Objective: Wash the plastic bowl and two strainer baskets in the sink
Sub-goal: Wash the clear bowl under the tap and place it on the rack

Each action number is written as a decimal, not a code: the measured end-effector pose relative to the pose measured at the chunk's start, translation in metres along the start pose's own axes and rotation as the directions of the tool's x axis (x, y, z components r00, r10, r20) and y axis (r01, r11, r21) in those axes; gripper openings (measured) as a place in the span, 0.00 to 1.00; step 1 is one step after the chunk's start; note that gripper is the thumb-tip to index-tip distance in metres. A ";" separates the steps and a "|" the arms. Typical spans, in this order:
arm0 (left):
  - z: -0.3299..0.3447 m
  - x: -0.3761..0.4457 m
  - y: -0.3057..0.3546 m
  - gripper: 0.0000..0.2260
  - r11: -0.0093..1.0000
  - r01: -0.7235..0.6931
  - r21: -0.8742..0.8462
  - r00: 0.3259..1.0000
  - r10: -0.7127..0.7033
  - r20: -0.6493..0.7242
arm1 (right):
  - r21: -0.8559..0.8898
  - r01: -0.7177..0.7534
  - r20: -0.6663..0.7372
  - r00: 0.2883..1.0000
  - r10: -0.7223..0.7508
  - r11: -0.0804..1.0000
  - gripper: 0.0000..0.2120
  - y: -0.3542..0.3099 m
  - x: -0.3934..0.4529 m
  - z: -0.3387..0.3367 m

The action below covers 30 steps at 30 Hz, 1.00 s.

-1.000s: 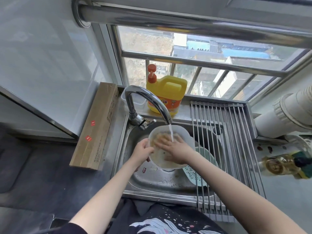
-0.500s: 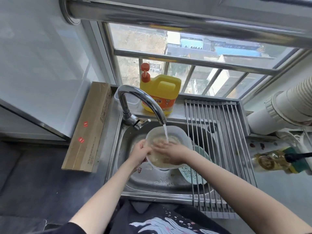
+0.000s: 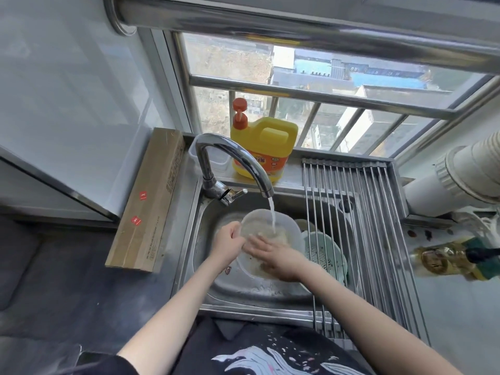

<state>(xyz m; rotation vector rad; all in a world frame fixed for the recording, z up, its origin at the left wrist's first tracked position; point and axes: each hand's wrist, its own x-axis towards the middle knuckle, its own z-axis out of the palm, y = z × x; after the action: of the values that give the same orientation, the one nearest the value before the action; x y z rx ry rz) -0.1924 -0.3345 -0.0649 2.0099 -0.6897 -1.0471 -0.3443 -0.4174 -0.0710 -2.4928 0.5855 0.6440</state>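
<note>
The bowl (image 3: 270, 239) sits tilted in the sink (image 3: 205, 266) under the tap (image 3: 232, 163), its mouth turned up toward the running water (image 3: 272, 217) — the stream lands inside, just beyond the right hand's fingertips. The left hand (image 3: 228, 243) grips the bowl's left rim, fingers curled over the edge, and steadies it. The right hand (image 3: 273, 257) lies flat inside the bowl, fingers straight and spread against the inner wall, holding nothing; it looks set to rub the wet surface. A green strainer (image 3: 324, 253) leans just to the right of the bowl, partly under the rack (image 3: 365, 212), nearer the right hand — likely the next thing to wash. A second strainer I cannot pick out for certain.
</note>
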 end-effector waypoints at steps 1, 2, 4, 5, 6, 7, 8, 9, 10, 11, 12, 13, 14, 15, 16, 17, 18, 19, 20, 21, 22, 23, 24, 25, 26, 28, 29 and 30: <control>-0.001 -0.002 -0.001 0.04 1.000 -0.005 0.016 1.000 0.005 0.005 | 0.005 -0.090 -0.048 0.995 0.090 0.996 0.37 0.009 0.003 0.001; 0.000 -0.005 0.000 0.08 0.999 -0.020 0.029 1.000 0.020 0.001 | 0.038 -0.217 -0.110 0.969 0.220 0.975 0.40 0.010 0.004 0.001; 0.004 -0.011 0.005 0.14 0.998 -0.049 0.043 0.998 0.051 -0.049 | 0.099 -0.291 -0.110 0.947 0.301 0.952 0.40 -0.005 0.004 0.005; 0.003 -0.012 0.005 0.14 0.998 -0.055 0.039 0.995 0.059 -0.084 | 0.109 -0.235 -0.045 0.969 0.241 0.966 0.38 -0.016 0.002 0.008; 0.001 -0.012 0.004 0.15 0.998 -0.051 0.034 0.992 0.055 -0.115 | 0.114 -0.177 0.020 0.984 0.175 0.978 0.35 -0.020 -0.001 0.011; -0.001 -0.011 0.001 0.16 0.999 -0.051 0.011 0.991 0.052 -0.120 | 0.089 -0.146 0.030 0.989 0.143 0.985 0.32 -0.017 -0.003 0.009; -0.002 -0.010 -0.002 0.16 0.998 -0.056 0.002 0.990 0.056 -0.130 | 0.035 -0.154 -0.025 0.988 0.155 0.987 0.31 -0.011 -0.002 0.006; -0.004 -0.010 -0.002 0.17 0.998 -0.059 0.005 0.988 0.059 -0.141 | -0.002 -0.193 -0.091 0.977 0.192 0.981 0.31 -0.005 -0.001 0.005; -0.004 -0.010 0.000 0.17 0.998 -0.059 0.011 0.987 0.060 -0.151 | 0.009 -0.238 -0.130 0.963 0.237 0.971 0.32 -0.002 0.002 0.005; -0.004 -0.010 0.002 0.17 0.998 -0.059 0.016 0.986 0.061 -0.155 | 0.042 -0.238 -0.128 0.962 0.241 0.970 0.33 -0.005 0.005 0.005; -0.005 -0.009 0.003 0.17 0.998 -0.065 0.018 0.986 0.067 -0.152 | 0.073 -0.195 -0.070 0.977 0.200 0.978 0.33 -0.009 0.008 0.006; -0.007 -0.008 0.003 0.17 0.998 -0.066 0.010 0.989 0.067 -0.135 | 0.103 -0.134 0.003 0.991 0.135 0.986 0.33 -0.013 0.007 0.003; -0.010 -0.007 0.000 0.18 0.998 -0.061 -0.006 0.992 0.060 -0.112 | 0.116 -0.086 0.030 0.996 0.083 0.989 0.32 -0.011 0.007 -0.001; -0.012 -0.006 0.000 0.19 0.998 -0.051 -0.032 0.995 0.048 -0.088 | 0.114 -0.085 0.012 0.996 0.084 0.990 0.32 -0.007 0.009 -0.005; -0.014 -0.005 -0.001 0.19 0.998 -0.029 -0.056 0.998 0.025 -0.066 | 0.131 -0.156 -0.032 0.986 0.162 0.979 0.34 -0.002 0.014 -0.008; -0.013 -0.005 0.000 0.19 0.996 0.003 -0.090 0.999 -0.007 -0.039 | 0.183 -0.277 -0.077 0.953 0.294 0.943 0.35 -0.005 0.018 -0.012; -0.011 -0.005 -0.001 0.19 0.990 0.042 -0.134 0.999 -0.044 -0.011 | 0.215 -0.348 -0.096 0.922 0.375 0.912 0.35 -0.015 0.021 -0.012; -0.008 -0.006 -0.002 0.17 0.983 0.077 -0.169 0.997 -0.075 0.017 | 0.205 -0.319 -0.101 0.934 0.344 0.925 0.34 -0.027 0.024 -0.009; -0.006 -0.006 -0.006 0.15 0.973 0.111 -0.202 0.994 -0.105 0.043 | 0.165 -0.229 -0.079 0.966 0.244 0.959 0.33 -0.039 0.026 -0.006; -0.005 -0.007 -0.011 0.11 0.961 0.149 -0.233 0.988 -0.135 0.076 | 0.146 -0.146 -0.020 0.988 0.150 0.979 0.33 -0.043 0.025 -0.002; -0.006 -0.009 -0.015 0.09 0.944 0.197 -0.264 0.979 -0.174 0.110 | 0.124 -0.085 0.021 0.996 0.083 0.989 0.33 -0.037 0.023 -0.004; -0.007 -0.009 -0.020 0.10 0.925 0.243 -0.292 0.967 -0.209 0.143 | 0.058 -0.076 0.039 0.997 0.074 0.995 0.34 -0.025 0.022 -0.008; -0.008 -0.010 -0.022 0.11 0.908 0.279 -0.313 0.957 -0.237 0.165 | -0.041 -0.099 0.041 0.994 0.101 0.994 0.34 -0.014 0.022 -0.011; -0.008 -0.010 -0.021 0.11 0.900 0.296 -0.321 0.952 -0.251 0.174 | -0.119 -0.145 0.036 0.988 0.150 0.982 0.33 -0.010 0.020 -0.013; -0.008 -0.010 -0.022 0.12 0.896 0.302 -0.325 0.950 -0.256 0.179 | -0.162 -0.169 0.042 0.983 0.178 0.972 0.32 -0.013 0.018 -0.011; -0.008 -0.009 -0.019 0.13 0.889 0.317 -0.332 0.944 -0.262 0.199 | -0.166 -0.078 0.122 0.988 0.099 0.983 0.31 -0.029 0.015 -0.007; -0.009 -0.008 -0.020 0.12 0.885 0.327 -0.331 0.940 -0.266 0.215 | -0.152 -0.011 0.171 0.985 0.037 0.988 0.31 -0.033 0.013 -0.008; -0.009 -0.008 -0.022 0.11 0.881 0.338 -0.332 0.935 -0.274 0.223 | -0.149 0.030 0.169 0.986 -0.004 0.988 0.31 -0.028 0.013 -0.010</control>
<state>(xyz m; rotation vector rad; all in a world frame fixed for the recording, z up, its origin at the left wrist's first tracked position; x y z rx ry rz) -0.1862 -0.3130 -0.0754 1.7455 -0.2306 -1.4329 -0.3168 -0.4047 -0.0604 -2.5450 0.4671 0.9133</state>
